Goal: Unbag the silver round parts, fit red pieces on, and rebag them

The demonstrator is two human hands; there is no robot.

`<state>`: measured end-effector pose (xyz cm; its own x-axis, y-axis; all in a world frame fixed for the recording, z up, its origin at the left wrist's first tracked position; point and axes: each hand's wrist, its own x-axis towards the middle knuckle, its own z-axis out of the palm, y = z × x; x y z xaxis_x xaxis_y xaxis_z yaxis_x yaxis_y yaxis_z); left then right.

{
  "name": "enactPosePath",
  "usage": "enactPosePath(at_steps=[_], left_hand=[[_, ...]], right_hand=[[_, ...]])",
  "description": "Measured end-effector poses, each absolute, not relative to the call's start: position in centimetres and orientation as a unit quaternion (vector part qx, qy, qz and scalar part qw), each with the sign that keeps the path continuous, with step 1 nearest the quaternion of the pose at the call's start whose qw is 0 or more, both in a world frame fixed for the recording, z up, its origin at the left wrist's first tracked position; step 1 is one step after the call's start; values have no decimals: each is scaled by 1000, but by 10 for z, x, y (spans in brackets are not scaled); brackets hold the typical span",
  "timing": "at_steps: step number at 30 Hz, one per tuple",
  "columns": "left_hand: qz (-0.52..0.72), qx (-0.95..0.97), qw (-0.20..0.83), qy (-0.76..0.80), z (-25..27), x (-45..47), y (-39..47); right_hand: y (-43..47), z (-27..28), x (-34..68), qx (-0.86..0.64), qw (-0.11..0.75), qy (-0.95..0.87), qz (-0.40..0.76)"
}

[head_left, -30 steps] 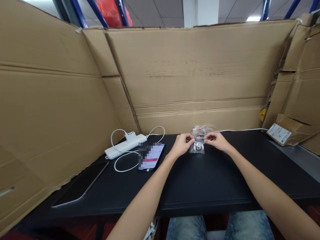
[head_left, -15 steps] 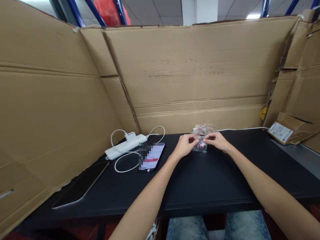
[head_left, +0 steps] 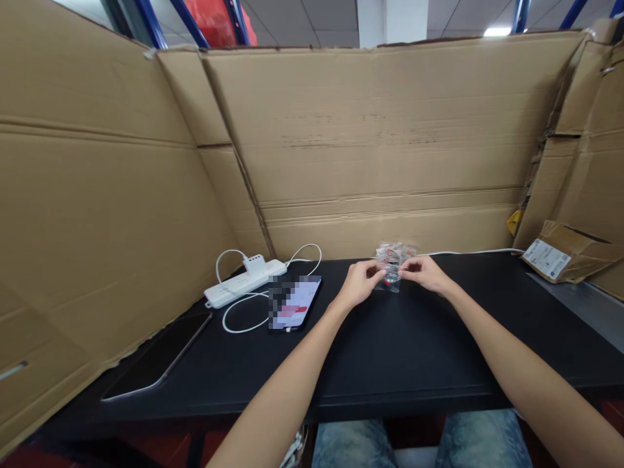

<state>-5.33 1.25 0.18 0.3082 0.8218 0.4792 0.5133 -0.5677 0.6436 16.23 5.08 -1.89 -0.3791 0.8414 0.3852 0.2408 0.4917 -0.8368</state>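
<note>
Between my hands is a small clear plastic bag [head_left: 389,284] with something round, grey and red inside. My left hand [head_left: 363,281] pinches its left edge between thumb and fingers. On the opposite side, my right hand [head_left: 425,273] has thumb and index finger closed on the bag's upper right edge. Just behind lies a pile of similar clear bags [head_left: 396,251] with bits of red in them, partly covered by the fingers. What exactly is in the bags is too small to tell.
A phone [head_left: 295,305] with a lit screen lies left of my hands, beside a white power strip [head_left: 246,283] and its looping cable. Farther left is a dark tablet [head_left: 158,357]. An opened cardboard box [head_left: 568,253] stands far right. Cardboard walls [head_left: 390,130] enclose the black table [head_left: 400,351].
The bag between my hands has tilted, so its round content shows less face-on. My right hand has shifted slightly right; the left has hardly moved.
</note>
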Motion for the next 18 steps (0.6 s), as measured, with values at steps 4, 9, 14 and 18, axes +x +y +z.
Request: enactPosePath(at_steps=[4, 9, 14, 18], left_hand=[[408, 782, 185, 433, 1, -56, 17], [421, 745, 257, 449, -3, -61, 24], [498, 652, 365, 440, -3, -63, 27], [539, 593, 442, 403, 1, -59, 24]], right_hand=[[50, -17, 166, -373, 429, -740, 360], [52, -18, 173, -396, 437, -724, 357], [53, -23, 176, -427, 446, -677, 400], [43, -22, 164, -421, 436, -639, 473]])
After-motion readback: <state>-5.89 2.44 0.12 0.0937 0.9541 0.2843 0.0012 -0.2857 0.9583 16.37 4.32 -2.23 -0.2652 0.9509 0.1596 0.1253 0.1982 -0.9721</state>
